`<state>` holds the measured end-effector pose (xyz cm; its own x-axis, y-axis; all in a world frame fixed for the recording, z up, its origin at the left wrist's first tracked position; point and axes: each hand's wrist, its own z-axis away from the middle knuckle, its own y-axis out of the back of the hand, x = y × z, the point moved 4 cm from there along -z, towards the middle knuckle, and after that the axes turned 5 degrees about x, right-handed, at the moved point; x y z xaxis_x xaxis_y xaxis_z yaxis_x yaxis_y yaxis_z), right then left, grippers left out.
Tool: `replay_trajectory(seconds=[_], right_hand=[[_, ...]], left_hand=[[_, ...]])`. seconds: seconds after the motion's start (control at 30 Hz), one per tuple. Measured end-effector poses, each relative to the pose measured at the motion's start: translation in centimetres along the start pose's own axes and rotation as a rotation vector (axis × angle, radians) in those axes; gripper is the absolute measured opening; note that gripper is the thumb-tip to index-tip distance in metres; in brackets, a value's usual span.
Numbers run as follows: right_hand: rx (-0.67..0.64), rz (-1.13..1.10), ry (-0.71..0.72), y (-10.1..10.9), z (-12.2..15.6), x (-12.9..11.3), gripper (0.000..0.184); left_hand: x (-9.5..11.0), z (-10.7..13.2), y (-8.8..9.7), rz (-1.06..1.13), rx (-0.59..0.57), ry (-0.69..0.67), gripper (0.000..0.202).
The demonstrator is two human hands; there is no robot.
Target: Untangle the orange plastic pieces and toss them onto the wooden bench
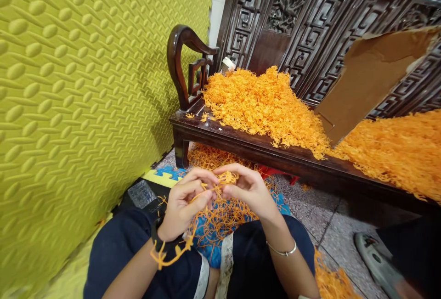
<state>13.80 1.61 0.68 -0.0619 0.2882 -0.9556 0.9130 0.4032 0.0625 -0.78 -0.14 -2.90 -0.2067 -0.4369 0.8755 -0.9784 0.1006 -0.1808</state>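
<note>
Both of my hands meet in front of my knees over a small orange branched plastic piece (pixel 228 178) with thin curling prongs. My left hand (pixel 186 200) pinches its left side between thumb and fingers. On the other side, the curled fingers and thumb of my right hand (pixel 251 189) close round its edge. A thin orange strip (pixel 179 255) with short side stubs hangs below my left wrist, across the dark wristband. Loose orange strands (pixel 220 221) lie in a tangle on the blue surface beneath my hands.
A dark carved wooden bench (pixel 220 136) bears a large heap of orange pieces (pixel 262 101). A cardboard sheet (pixel 368 78) stands between it and a second orange heap (pixel 403 147). Yellow padded matting (pixel 86 83) rises at left. Another person's shoe (pixel 379 262) is at right.
</note>
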Motion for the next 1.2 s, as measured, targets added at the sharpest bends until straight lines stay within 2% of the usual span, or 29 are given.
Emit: replay_trajectory(seconds=[0.07, 0.17, 0.27, 0.4, 0.53, 0.7, 0.83, 0.93, 1.0, 1.07, 1.13, 1.2], right_hand=[[0.079, 0.036, 0.049, 0.4, -0.1, -0.1, 0.017], [0.119, 0.077, 0.096, 0.7, -0.2, -0.2, 0.014], [0.157, 0.061, 0.121, 0.8, -0.1, -0.1, 0.011], [0.285, 0.026, 0.138, 1.0, 0.0, 0.2, 0.003], [0.396, 0.017, 0.135, 1.2, 0.0, 0.8, 0.005], [0.545, -0.072, 0.113, 1.9, -0.1, 2.0, 0.001], [0.559, -0.090, 0.079, 1.4, -0.3, 2.7, 0.004], [0.559, -0.082, 0.084, 1.7, -0.9, 3.2, 0.007], [0.654, -0.106, 0.118, 3.8, -1.3, 3.3, 0.007], [0.881, -0.148, 0.234, 7.8, -0.9, 2.9, 0.007], [1.157, -0.174, 0.412, 12.4, 0.8, 1.7, 0.010], [1.302, -0.101, 0.579, 15.6, 3.3, -0.3, 0.012]], left_hand=[[-0.1, 0.0, -0.4, 0.132, -0.059, 0.044, 0.034], [-0.3, 0.0, -0.9, 0.302, -0.105, 0.083, 0.031], [-0.4, 0.0, -1.3, 0.407, -0.133, 0.122, 0.033], [-0.6, 0.0, -2.2, 0.506, -0.185, 0.209, 0.041], [-1.3, 0.1, -2.7, 0.461, -0.134, 0.258, 0.041], [-1.9, 0.2, -2.9, 0.345, -0.064, 0.210, 0.037], [-2.3, -0.3, -3.2, 0.300, -0.028, 0.155, 0.038], [-2.1, -0.3, -3.4, 0.210, -0.048, 0.104, 0.037], [-1.6, 0.4, -3.2, 0.112, -0.080, 0.044, 0.037], [-0.6, 1.5, -3.1, 0.026, -0.150, -0.053, 0.036], [0.2, 2.7, -3.0, -0.022, -0.248, -0.123, 0.032], [0.3, 3.0, -2.8, -0.005, -0.278, -0.089, 0.031]])
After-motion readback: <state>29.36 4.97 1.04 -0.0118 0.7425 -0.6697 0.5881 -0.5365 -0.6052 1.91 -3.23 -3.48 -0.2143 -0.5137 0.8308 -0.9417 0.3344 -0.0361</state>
